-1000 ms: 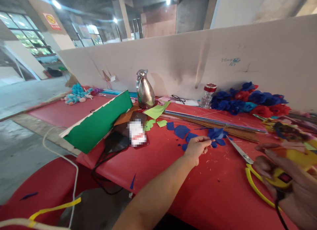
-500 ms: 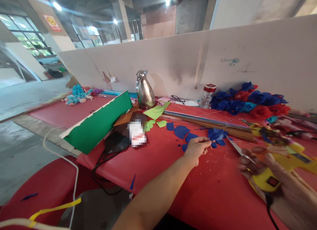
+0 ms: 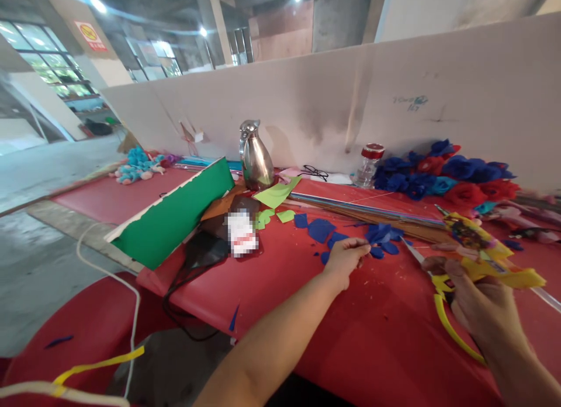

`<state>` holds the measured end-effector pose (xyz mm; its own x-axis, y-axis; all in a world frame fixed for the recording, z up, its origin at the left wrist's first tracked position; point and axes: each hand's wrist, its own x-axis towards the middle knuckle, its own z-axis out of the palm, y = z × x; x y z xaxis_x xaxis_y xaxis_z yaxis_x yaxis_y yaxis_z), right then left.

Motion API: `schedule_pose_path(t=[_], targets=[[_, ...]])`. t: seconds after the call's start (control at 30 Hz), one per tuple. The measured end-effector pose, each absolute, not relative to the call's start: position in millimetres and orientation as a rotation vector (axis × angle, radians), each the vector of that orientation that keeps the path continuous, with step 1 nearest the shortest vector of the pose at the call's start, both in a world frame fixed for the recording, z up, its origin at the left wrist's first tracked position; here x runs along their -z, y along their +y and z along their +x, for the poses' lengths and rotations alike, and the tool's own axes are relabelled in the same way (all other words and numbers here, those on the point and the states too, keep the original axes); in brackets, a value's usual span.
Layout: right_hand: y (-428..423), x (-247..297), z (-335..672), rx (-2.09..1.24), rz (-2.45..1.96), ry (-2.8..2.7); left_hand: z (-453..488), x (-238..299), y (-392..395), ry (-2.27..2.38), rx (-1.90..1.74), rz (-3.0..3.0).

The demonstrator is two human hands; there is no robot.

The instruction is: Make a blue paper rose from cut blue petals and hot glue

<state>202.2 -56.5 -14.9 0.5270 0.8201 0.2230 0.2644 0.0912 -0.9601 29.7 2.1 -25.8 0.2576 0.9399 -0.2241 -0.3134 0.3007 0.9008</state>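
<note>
On the red table (image 3: 385, 337), your left hand (image 3: 346, 260) pinches closed at the blue petal cluster's (image 3: 382, 234) edge, your right hand (image 3: 486, 308) grips a yellow tool (image 3: 519, 275), heaped flowers (image 3: 471, 169) look finished, and other blue petals (image 3: 321, 230) lie loose.

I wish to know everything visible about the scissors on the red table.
The scissors show a slim silvery metal blade end and a curved yellow, plastic-looking handle loop. They appear to lie slantwise on the red table, tip pointing away from the person, close to the blue petals. The right hand hides their middle; whether it touches them is unclear.
</note>
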Motion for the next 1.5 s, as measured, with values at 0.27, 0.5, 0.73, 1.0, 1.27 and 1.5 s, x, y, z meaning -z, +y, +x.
schedule_pose_path(t=[0.27, 0.5, 0.73, 1.0, 1.27, 1.5], targets=[[-63.1, 13.3, 194.1, -0.738, -1.295, -0.919, 26.9, 28.2, 6.8, 0.945, -1.059, 0.881], [-63.5, 17.1, 188.7, -0.830, -1.303, -1.026, 25.8, 32.2, 10.6, 0.989, -1.113, 0.902], [-62.1, 21.3, 184.4, -0.867, -1.364, -1.112, 26.2, 31.9, 9.8, 1.014, -1.135, 0.966], [-58.1, 28.6, 182.5, -0.846, -1.387, -1.133, 25.4, 29.5, 6.7, 1.104, -1.141, 1.088], [-57.7, 26.9, 180.8, -0.861, -1.360, -1.089, 24.9, 33.7, 8.6, 1.083, -1.161, 1.061], [-58.2, 21.7, 179.2, -0.878, -1.360, -1.081, 22.7, 36.9, 10.8, 1.068, -1.183, 1.096]])
